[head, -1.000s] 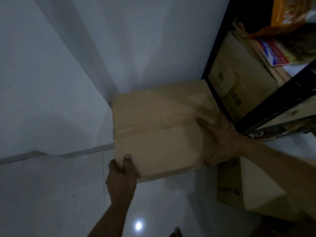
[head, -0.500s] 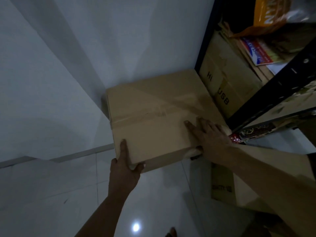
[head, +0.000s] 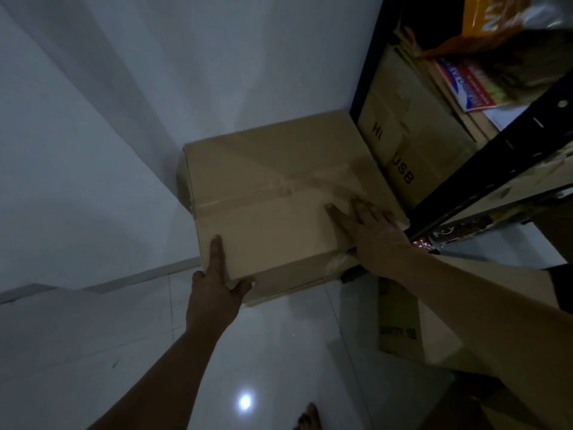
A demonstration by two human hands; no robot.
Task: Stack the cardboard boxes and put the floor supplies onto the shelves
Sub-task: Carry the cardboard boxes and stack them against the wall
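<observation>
A taped brown cardboard box (head: 273,187) stands in the corner between the white wall and the black shelf unit (head: 483,169). It looks set on another box whose edge shows beneath. My left hand (head: 214,290) grips its near left corner, index finger laid on the top and thumb on the front face. My right hand (head: 369,231) lies flat on the top near the right edge, fingers straight. A box printed "USB" (head: 403,144) fills the shelf beside it.
An orange bag (head: 493,23) and a printed packet (head: 465,85) lie on top of the shelf stack. Another cardboard box (head: 400,324) stands on the glossy white tile floor (head: 93,352) under my right arm. My bare toes (head: 307,417) show at the bottom.
The box has gone down and back into the corner beside the shelf. My right hand came off its right side and now lies flat on top; my left index finger stretched onto the top.
</observation>
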